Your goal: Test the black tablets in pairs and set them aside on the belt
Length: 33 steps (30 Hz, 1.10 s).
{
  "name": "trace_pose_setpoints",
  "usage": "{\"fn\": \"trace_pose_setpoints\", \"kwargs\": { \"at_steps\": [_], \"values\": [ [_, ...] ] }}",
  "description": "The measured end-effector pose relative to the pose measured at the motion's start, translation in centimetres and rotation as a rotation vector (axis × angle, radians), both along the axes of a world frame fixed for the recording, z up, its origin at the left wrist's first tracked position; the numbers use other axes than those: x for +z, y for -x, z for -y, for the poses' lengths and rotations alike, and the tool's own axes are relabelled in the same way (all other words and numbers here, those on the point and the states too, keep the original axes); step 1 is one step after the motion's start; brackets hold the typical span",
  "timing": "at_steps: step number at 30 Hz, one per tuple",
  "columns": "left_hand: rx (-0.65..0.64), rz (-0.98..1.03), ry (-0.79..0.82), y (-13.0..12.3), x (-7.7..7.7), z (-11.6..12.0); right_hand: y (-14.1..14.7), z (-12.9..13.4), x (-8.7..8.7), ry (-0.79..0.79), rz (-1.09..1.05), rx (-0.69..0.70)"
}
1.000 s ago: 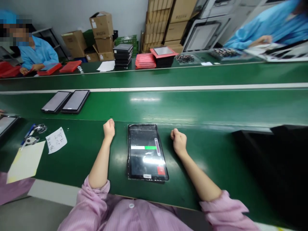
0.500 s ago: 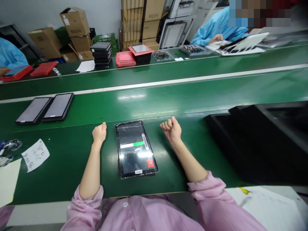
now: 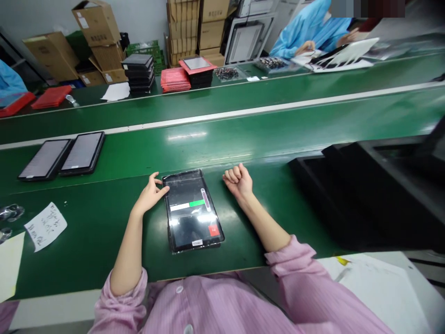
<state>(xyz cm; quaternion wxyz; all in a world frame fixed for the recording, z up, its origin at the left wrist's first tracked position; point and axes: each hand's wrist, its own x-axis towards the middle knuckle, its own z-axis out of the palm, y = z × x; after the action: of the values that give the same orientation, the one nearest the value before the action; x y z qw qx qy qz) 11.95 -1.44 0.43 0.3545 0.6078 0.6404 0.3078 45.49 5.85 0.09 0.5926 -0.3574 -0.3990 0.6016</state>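
A black tablet point(image 3: 191, 211) lies face up on the green conveyor belt point(image 3: 104, 260) directly in front of me, its screen lit with a green and white bar and a red square. My left hand point(image 3: 150, 195) rests at the tablet's upper left edge, fingers spread and fingertips touching the rim. On the other side, my right hand point(image 3: 238, 181) is a closed fist on the belt, a little apart from the tablet and holding nothing.
Two dark tablets point(image 3: 62, 155) lie side by side on the belt to the left, near a handwritten note point(image 3: 45, 226) and a pale sheet point(image 3: 9, 264). A large black case point(image 3: 365, 190) sits right. Co-workers in blue point(image 3: 313, 32) sit beyond a farther belt, among cardboard boxes.
My left hand has opened from a fist and its fingers have reached the tablet's edge. My right fist has stayed closed, and the view has drifted slightly.
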Motion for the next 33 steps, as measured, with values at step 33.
{"fn": "trace_pose_setpoints", "kwargs": {
  "at_steps": [33],
  "values": [
    [-0.177,0.239,-0.258,-3.8,-3.6,12.2,0.8,0.3,-0.4,0.324,-0.504,0.225]
  ]
}}
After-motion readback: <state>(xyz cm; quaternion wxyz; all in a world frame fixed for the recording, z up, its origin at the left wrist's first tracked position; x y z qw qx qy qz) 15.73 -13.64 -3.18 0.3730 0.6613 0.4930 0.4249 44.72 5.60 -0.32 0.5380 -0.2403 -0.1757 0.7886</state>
